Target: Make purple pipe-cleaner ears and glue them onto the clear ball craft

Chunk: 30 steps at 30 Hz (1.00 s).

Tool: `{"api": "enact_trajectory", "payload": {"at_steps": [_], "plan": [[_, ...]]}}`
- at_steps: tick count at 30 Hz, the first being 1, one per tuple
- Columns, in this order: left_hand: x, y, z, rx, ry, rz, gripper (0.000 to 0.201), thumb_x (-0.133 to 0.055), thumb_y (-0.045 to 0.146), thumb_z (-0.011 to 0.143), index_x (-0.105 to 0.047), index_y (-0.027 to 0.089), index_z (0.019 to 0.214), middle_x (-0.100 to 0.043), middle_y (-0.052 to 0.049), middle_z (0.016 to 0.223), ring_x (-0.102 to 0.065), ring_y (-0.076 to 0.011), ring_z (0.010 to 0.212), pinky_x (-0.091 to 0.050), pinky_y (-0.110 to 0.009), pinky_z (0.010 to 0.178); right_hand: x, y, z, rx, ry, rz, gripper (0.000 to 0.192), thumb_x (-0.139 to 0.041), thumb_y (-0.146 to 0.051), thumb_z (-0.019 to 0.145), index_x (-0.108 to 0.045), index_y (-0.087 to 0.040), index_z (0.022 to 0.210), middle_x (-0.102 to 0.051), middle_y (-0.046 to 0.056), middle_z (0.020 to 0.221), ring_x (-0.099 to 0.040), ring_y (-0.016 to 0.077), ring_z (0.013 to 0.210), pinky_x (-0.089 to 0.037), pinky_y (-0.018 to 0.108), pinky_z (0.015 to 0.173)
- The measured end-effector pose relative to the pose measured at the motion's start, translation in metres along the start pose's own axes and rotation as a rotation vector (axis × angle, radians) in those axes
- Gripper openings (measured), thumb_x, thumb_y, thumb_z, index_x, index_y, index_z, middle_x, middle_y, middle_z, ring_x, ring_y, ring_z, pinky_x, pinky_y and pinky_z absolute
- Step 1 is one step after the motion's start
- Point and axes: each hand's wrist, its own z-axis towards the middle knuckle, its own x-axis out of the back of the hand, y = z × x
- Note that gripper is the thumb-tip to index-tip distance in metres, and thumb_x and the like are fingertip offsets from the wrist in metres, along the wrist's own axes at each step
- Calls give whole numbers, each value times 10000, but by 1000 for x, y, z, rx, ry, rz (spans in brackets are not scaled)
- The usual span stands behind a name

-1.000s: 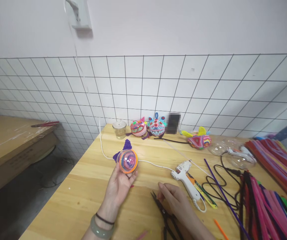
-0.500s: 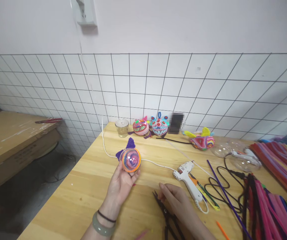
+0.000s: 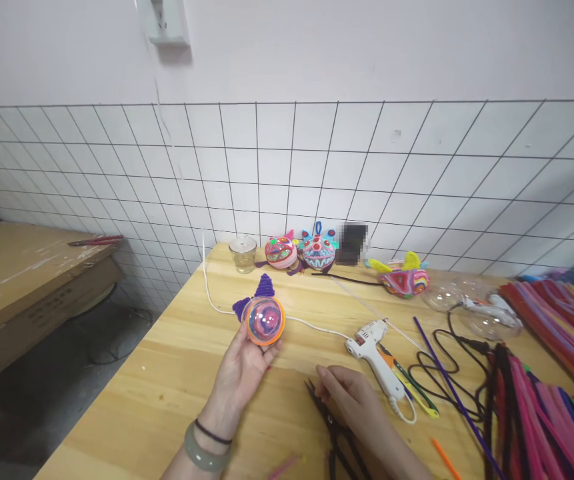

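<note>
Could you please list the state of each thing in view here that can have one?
left hand: shut on the ball
ball: held upright, purple ears on top
right hand: open, resting by the scissors
scissors: lying flat, blades apart
glue gun: lying on its side
glass jar: upright, looks empty

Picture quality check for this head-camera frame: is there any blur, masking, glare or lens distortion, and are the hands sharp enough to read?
Head view: even, soft light. The tile grid bows, showing wide-angle distortion. A pixelated patch masks something by the wall. Small glints sit on the ball ornament held in the left hand. The right hand on the table is sharp enough; the lower edge softens.
</note>
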Motion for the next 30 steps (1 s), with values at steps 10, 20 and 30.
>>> {"api": "enact_trajectory", "payload": {"at_steps": [10, 20, 30], "plan": [[1, 0, 0, -2, 3, -9, 143, -523, 235, 880, -638, 187, 951, -717, -69, 930, -671, -208, 875, -540, -384, 780, -2, 1, 0, 3, -2, -12, 591, -376, -600, 884, -626, -156, 584, -576, 23, 548, -547, 159, 552, -383, 248, 525], [1, 0, 0, 9, -2, -2, 158, -501, 234, 892, -624, 186, 979, -722, -67, 954, -671, -203, 885, -539, -374, 782, -2, 0, 0, 5, -3, -15, 580, -386, -591, 885, -622, -156, 582, -577, 20, 541, -543, 154, 544, -377, 241, 514], [2, -1, 1, 12, 19, -2, 173, -486, 231, 901, -627, 177, 983, -720, -70, 963, -666, -206, 882, -528, -387, 788, -2, 0, 0, 5, -5, -27, 588, -378, -591, 885, -629, -153, 584, -571, 20, 539, -532, 155, 534, -363, 243, 508]]}}
